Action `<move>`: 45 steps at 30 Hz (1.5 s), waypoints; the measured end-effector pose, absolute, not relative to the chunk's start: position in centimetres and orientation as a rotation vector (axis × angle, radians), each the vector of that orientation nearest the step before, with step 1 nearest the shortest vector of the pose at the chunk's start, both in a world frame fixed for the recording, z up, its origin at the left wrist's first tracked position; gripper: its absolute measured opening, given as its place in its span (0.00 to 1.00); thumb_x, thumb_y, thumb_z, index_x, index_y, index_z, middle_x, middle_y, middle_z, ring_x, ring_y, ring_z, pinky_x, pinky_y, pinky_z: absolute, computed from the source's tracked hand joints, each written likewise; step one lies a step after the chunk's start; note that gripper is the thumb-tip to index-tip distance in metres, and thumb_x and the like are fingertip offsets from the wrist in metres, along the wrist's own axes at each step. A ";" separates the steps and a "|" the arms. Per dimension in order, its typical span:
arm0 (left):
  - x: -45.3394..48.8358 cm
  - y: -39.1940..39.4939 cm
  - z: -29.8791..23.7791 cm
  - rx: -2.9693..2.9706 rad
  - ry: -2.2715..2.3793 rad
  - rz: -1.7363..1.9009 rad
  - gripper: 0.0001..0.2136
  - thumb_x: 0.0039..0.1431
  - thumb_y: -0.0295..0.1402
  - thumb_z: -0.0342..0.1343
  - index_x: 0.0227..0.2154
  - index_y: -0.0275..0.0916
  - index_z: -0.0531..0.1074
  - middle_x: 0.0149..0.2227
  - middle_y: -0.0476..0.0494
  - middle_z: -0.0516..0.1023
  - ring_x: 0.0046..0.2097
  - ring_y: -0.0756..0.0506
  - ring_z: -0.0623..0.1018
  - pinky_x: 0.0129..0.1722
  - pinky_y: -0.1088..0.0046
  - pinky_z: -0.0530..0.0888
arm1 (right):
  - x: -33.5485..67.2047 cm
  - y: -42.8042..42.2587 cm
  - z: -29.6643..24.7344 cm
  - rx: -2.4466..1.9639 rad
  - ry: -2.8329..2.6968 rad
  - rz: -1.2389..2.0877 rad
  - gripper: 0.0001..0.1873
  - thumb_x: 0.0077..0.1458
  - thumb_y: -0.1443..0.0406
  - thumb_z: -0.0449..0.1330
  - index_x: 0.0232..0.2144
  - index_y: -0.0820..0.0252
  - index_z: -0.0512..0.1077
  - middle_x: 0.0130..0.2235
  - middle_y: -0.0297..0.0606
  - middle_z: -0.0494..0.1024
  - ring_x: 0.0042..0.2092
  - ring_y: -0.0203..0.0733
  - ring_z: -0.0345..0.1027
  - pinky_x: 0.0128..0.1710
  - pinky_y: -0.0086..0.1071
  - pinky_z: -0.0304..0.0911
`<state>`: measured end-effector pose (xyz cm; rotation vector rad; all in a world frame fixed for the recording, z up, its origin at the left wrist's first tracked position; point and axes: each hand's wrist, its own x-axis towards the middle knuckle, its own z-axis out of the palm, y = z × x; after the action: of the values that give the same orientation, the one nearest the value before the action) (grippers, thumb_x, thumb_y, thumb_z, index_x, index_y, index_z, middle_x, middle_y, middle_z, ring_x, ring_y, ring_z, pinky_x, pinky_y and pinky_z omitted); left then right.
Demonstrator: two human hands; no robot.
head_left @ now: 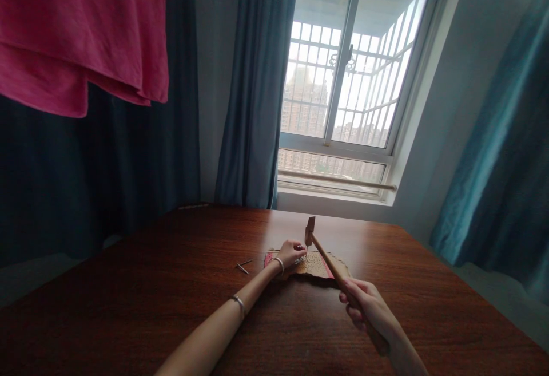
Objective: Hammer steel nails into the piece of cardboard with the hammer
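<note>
Right hand [364, 303] clasps hammer [331, 264], left hand [290, 252] pinches nail [307, 249] over cardboard [316, 267], loose nails [242, 269] lying nearby.

Through my remote view I observe a hammer [328, 258] with a pale wooden handle, slanting from lower right to upper left, its head raised. Directly beneath the head I note a slender nail [307, 248], roughly upright; contact between the two I cannot resolve. Below, I see a tan, dark-speckled board [316, 267], pink toward both ends, ragged-edged, flat on the table [291, 330].
</note>
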<state>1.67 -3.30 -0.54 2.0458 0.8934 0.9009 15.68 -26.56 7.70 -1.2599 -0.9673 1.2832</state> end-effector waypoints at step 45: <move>0.8 -2.8 -0.1 1.959 0.801 0.781 0.16 0.40 0.38 0.58 0.30 0.30 0.76 0.28 0.44 0.76 0.30 0.48 0.72 0.29 0.77 0.65 | 15.9 -26.1 6.9 -1.275 -0.903 1.233 0.22 0.40 0.49 0.60 0.24 0.62 0.65 0.22 0.29 0.66 0.13 0.23 0.51 0.08 0.20 0.46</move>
<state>0.80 -2.80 -0.10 1.9592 0.8010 0.7811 15.92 -26.14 6.92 -1.2755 -0.9025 1.2328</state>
